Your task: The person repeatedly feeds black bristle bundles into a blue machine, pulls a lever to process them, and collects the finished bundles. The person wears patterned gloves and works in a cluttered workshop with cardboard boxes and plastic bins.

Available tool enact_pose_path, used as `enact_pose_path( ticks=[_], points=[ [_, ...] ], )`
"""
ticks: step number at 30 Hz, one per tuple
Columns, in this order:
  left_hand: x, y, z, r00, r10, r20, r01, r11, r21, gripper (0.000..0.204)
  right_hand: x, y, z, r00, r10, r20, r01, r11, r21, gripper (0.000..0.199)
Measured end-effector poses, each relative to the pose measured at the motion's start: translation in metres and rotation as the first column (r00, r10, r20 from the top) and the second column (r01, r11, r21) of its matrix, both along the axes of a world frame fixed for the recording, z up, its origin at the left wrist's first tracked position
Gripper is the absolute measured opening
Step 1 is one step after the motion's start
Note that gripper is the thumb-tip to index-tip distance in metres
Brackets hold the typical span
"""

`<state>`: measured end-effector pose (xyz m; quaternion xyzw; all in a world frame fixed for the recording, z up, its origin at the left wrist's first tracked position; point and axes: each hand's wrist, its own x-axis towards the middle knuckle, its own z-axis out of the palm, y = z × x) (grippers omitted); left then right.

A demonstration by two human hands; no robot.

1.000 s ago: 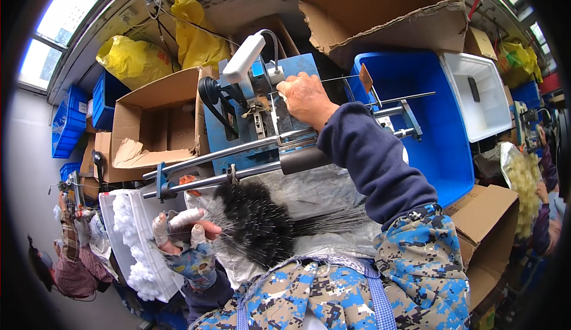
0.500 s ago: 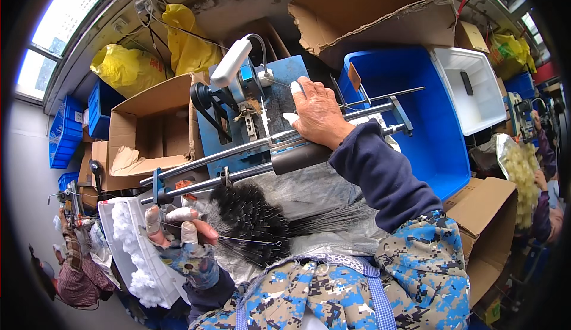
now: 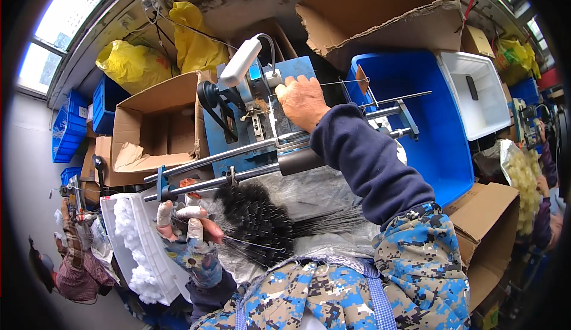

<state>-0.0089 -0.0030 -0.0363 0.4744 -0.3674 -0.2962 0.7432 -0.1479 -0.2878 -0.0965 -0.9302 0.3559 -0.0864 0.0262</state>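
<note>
My right hand (image 3: 302, 103) is closed over the blue bench machine (image 3: 223, 145), its fingertips hidden beneath it. A thin wire (image 3: 340, 82) comes out from beside its knuckles toward a small brown plate on the right. Low on the left, my left hand (image 3: 189, 226), with white tape on several fingers, pinches a thin wire with a looped end (image 3: 282, 249). That wire points right, over a heap of black-bristled wire brushes (image 3: 253, 217). Bare wire stems (image 3: 330, 220) fan out rightward from the heap. Two metal rails (image 3: 220, 181) cross in front of the machine.
Left of my left hand stands a white bin (image 3: 169, 264) with fluffy white pieces. Behind it is an open cardboard box (image 3: 128, 122). A large blue bin (image 3: 455, 169) and a white tub (image 3: 491, 113) stand right. Co-workers sit at both far sides, one in a checked shirt (image 3: 89, 273).
My right hand has drawn its fingers in, from spread to closed, and shifted slightly left and nearer. A wire now shows to its right. The left hand keeps its pinch on the looped wire.
</note>
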Motion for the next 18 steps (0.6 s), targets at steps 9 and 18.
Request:
enact_pose_path(
  ticks=[9, 18],
  points=[
    [-0.001, -0.004, -0.011, 0.992, -0.105, -0.066, 0.104, 0.994, -0.031, 0.051, -0.005, -0.001, -0.004, 0.99, 0.069, 0.123, -0.068, 0.998, -0.01, 0.011],
    [-0.017, -0.009, -0.006, 1.0, -0.022, -0.007, 0.023, 0.997, 0.076, 0.049, -0.006, -0.009, -0.007, 0.997, -0.038, 0.065, 0.034, 0.998, 0.057, 0.017]
  ],
)
